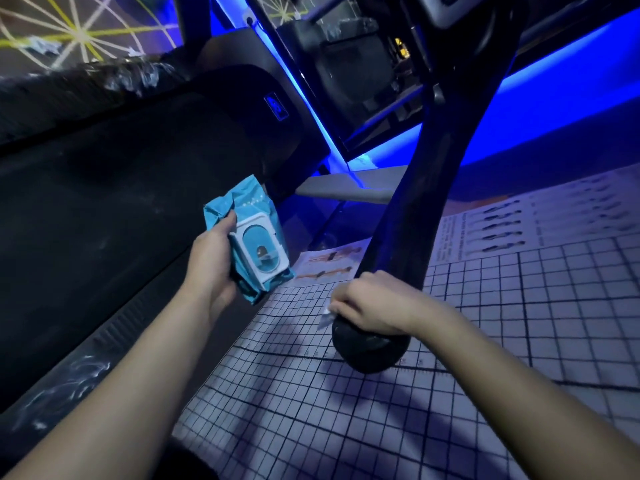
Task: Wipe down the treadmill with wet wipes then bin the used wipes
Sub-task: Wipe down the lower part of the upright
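Two hands were occupied. Wet-wipe pack (254, 244) was gripped in left hand (211, 261), kept handy for refills, at 9 o'clock of handrail end (370, 344). White wipe (327, 315) was pinched under right hand (374, 303), fingers clenched round treadmill handrail for rubbing.

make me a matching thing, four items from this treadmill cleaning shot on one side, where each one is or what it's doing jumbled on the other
Column 1
1. wipes pack
2. wet wipe
3. grid mat
4. treadmill belt

Column 2
A. spread on the floor beside the treadmill
B. held up in the left hand
C. dark surface at the left of the view
D. pressed against the handrail end under the right hand

Pairs: 1-B, 2-D, 3-A, 4-C
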